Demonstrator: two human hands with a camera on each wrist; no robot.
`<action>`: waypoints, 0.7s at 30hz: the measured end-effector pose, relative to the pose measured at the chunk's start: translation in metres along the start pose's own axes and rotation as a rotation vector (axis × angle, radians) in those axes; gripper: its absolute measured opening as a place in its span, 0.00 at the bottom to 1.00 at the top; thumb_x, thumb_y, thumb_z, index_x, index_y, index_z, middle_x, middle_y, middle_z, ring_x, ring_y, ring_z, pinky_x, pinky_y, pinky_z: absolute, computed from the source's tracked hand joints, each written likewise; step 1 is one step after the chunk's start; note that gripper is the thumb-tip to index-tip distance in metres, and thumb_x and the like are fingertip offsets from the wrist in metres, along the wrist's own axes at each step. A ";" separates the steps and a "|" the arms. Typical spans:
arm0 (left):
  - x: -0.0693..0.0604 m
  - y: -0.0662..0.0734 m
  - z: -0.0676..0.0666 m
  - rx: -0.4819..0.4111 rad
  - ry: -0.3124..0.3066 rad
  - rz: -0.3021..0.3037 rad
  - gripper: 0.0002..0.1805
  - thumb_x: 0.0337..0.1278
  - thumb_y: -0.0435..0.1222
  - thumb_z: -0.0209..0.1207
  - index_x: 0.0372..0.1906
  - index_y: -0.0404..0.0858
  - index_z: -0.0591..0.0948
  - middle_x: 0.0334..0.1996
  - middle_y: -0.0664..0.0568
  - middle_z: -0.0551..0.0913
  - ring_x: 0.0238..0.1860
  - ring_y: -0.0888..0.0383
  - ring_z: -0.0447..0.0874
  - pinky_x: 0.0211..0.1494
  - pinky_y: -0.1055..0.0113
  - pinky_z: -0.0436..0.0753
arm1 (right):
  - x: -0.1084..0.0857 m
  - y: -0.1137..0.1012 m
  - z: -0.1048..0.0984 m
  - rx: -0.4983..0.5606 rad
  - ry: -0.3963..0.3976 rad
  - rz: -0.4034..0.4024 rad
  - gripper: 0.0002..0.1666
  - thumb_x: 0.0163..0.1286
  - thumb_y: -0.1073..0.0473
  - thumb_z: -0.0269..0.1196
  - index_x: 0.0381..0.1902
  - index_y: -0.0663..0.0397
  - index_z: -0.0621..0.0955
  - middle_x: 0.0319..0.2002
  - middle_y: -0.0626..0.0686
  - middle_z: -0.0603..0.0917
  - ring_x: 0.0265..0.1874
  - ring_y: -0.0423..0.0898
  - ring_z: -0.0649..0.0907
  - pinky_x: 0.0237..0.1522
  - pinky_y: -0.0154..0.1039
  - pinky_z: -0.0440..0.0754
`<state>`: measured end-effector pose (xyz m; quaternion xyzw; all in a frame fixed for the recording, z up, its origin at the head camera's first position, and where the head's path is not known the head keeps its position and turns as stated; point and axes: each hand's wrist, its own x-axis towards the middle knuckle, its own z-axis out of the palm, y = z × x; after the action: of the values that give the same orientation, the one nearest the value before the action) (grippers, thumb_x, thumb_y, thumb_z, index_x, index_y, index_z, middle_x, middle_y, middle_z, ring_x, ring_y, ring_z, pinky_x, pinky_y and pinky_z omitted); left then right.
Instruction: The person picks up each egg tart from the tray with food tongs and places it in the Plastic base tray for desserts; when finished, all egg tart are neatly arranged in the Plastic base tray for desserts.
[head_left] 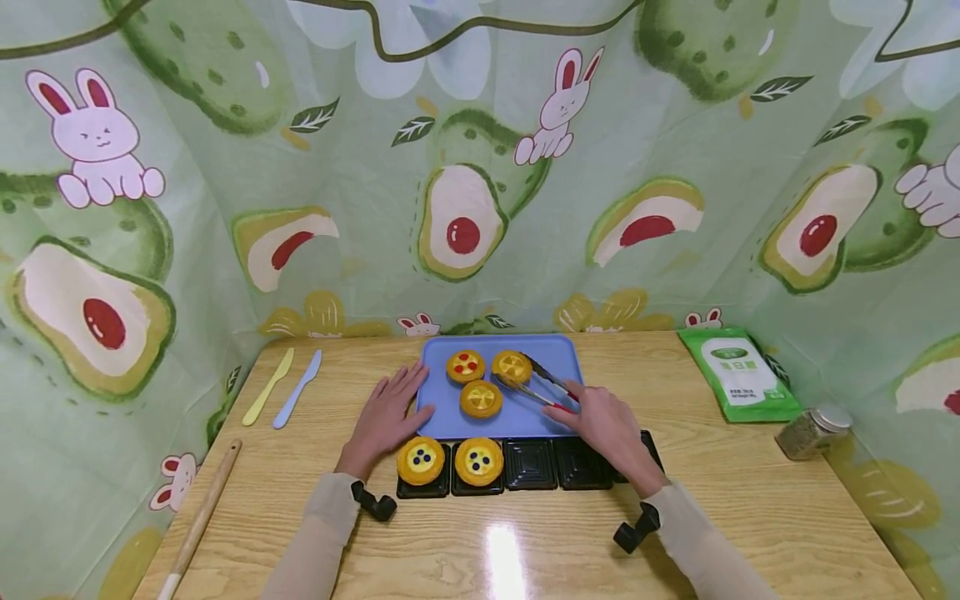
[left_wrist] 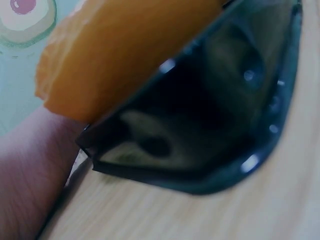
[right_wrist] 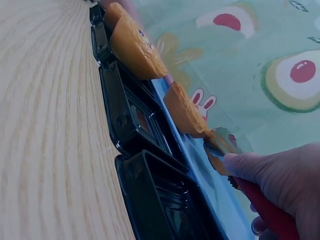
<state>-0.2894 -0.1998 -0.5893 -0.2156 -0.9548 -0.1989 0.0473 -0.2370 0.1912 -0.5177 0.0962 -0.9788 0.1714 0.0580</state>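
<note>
My right hand (head_left: 606,421) grips red-handled tongs (head_left: 542,397), whose tips reach around an egg tart (head_left: 512,367) at the back of the blue tray (head_left: 555,354). Whether the tips press on that tart I cannot tell. Beside it on the tray lie a tart with red pieces (head_left: 465,367) and a plain-topped tart (head_left: 481,400). My left hand (head_left: 390,408) rests at the tray's left edge, fingers extended. In front of the tray, two tarts with dark berries (head_left: 421,461) sit in black plastic cups (head_left: 423,492); the left wrist view shows one such cup up close.
Black cups without tarts (head_left: 531,464) continue the row to the right, partly under my right arm. Yellow and blue knives (head_left: 298,388) and a wooden rolling pin (head_left: 201,508) lie at left. A green packet (head_left: 741,375) and a spice jar (head_left: 813,432) stand at right.
</note>
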 end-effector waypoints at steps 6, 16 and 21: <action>-0.001 0.000 -0.001 -0.011 0.003 0.002 0.43 0.75 0.63 0.48 0.85 0.49 0.56 0.84 0.57 0.52 0.84 0.47 0.49 0.83 0.41 0.49 | -0.009 -0.001 -0.010 0.030 0.022 -0.022 0.29 0.66 0.34 0.71 0.35 0.53 0.79 0.18 0.45 0.65 0.15 0.43 0.68 0.17 0.36 0.59; -0.001 0.000 0.000 0.000 0.005 0.012 0.43 0.75 0.65 0.46 0.85 0.50 0.55 0.85 0.58 0.51 0.84 0.48 0.49 0.83 0.42 0.48 | -0.040 -0.002 -0.026 0.001 0.044 -0.060 0.30 0.64 0.31 0.71 0.29 0.50 0.76 0.16 0.41 0.60 0.13 0.40 0.63 0.17 0.35 0.55; 0.000 -0.002 0.002 -0.006 0.012 0.015 0.44 0.75 0.65 0.47 0.85 0.49 0.55 0.85 0.56 0.52 0.84 0.46 0.49 0.82 0.40 0.49 | -0.062 -0.005 -0.037 0.000 0.028 -0.037 0.28 0.62 0.30 0.72 0.34 0.47 0.80 0.17 0.41 0.62 0.14 0.39 0.62 0.18 0.35 0.55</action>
<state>-0.2901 -0.2006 -0.5919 -0.2216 -0.9523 -0.2025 0.0537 -0.1725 0.2098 -0.4904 0.1121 -0.9759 0.1716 0.0748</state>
